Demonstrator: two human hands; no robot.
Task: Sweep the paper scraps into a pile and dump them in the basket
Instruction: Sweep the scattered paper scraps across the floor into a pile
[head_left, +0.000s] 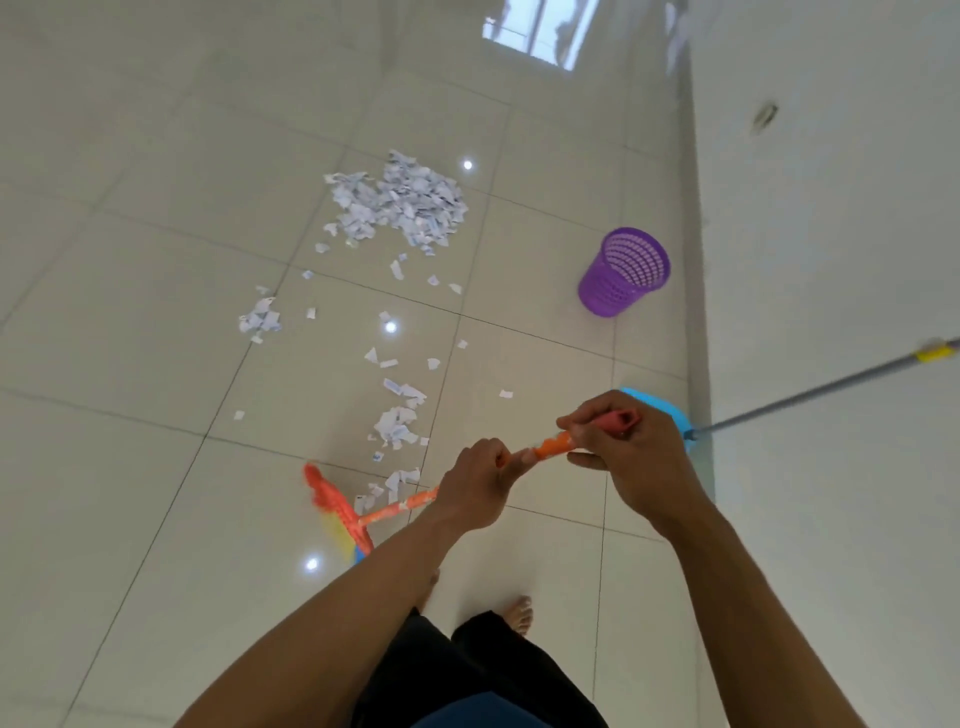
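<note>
two hands on the broom (553, 446): left hand (480, 486) wraps the orange handle lower down, right hand (623, 447) grips the top end, fingers curled round it on both. arms reach forward and down, and the broom head (335, 501) is low by the floor (130, 312). paper scraps (400, 205): main pile mid-floor, loose trail running back to the broom head. they look feather-light and flat, so likely to skid on glossy tile; short low strokes. purple basket (626, 270) stands right of the pile. blue dustpan (660, 408) shows just behind the right hand.
</note>
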